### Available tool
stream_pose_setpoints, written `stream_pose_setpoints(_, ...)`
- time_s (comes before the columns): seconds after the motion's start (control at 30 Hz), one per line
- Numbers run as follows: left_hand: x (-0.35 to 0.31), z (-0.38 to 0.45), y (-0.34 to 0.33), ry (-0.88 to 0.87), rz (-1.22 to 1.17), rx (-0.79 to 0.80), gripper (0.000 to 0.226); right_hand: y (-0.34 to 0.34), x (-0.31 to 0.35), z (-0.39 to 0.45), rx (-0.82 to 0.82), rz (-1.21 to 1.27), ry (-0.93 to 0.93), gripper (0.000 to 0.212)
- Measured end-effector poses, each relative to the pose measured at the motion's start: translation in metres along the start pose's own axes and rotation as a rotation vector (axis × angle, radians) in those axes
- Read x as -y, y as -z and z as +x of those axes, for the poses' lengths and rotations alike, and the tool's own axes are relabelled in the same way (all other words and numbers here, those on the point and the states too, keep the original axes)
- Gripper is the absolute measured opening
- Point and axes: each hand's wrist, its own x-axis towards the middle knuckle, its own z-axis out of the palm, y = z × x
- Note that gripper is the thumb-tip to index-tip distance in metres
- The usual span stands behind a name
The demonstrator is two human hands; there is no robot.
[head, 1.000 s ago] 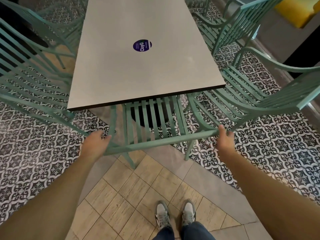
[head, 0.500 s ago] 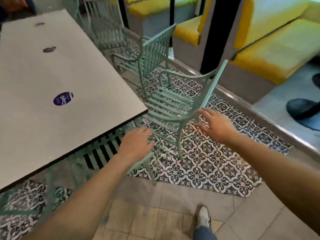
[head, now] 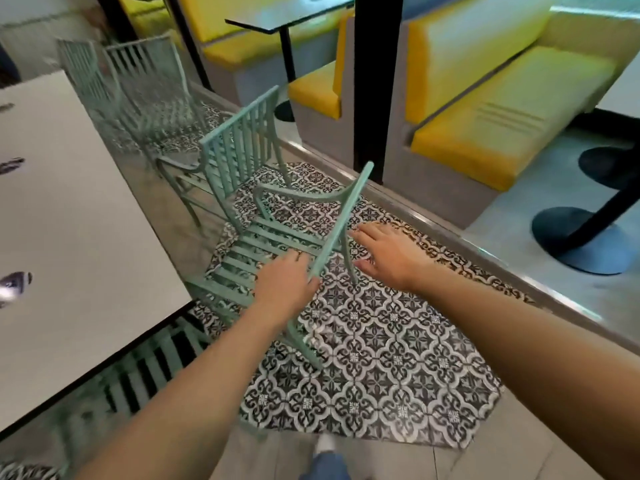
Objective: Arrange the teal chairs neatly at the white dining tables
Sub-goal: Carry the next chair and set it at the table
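A white dining table (head: 69, 244) fills the space to the left of both hands, with a teal chair (head: 152, 362) tucked under its near edge, below the left forearm. The left hand (head: 285, 289) reaches to the top rail of a teal armchair (head: 277, 237), fingers loosely extended at the backrest; whether they grip it cannot be told. Just right of that rail, the right hand (head: 388, 258) hovers with fingers spread. Beyond both hands stand more teal chairs (head: 239, 154) on patterned floor tiles (head: 381, 358), yellow booth seats (head: 485, 126) further right
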Motion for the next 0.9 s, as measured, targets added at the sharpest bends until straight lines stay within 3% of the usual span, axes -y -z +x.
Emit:
stream_pose_setpoints(0.33,-0.007,0.152,-0.071,0.162,-0.072,0.083,0.04,-0.055,-0.089,0.138,0.128,-0.048,0.215,0.064)
stream_pose_setpoints(0.57,-0.004,0.184,-0.11,0.183,-0.148,0.293,0.051,-0.095,-0.136,0.202,0.321,-0.064,0.404,0.063)
stream_pose_setpoints(0.67,-0.009,0.193,-0.116,0.264,-0.169,0.393,0.041,-0.103,-0.144,0.234,0.367,-0.09,0.544,0.057)
stream_pose_setpoints(0.77,-0.021,0.197,-0.117,0.388,-0.197,0.398,0.033,-0.107,-0.152,0.257,0.402,-0.083,0.687,0.047)
stream_pose_setpoints(0.9,-0.039,0.204,-0.116,0.514,-0.263,0.401,0.037,-0.104,-0.171,0.273,0.426,-0.006,0.741,0.039)
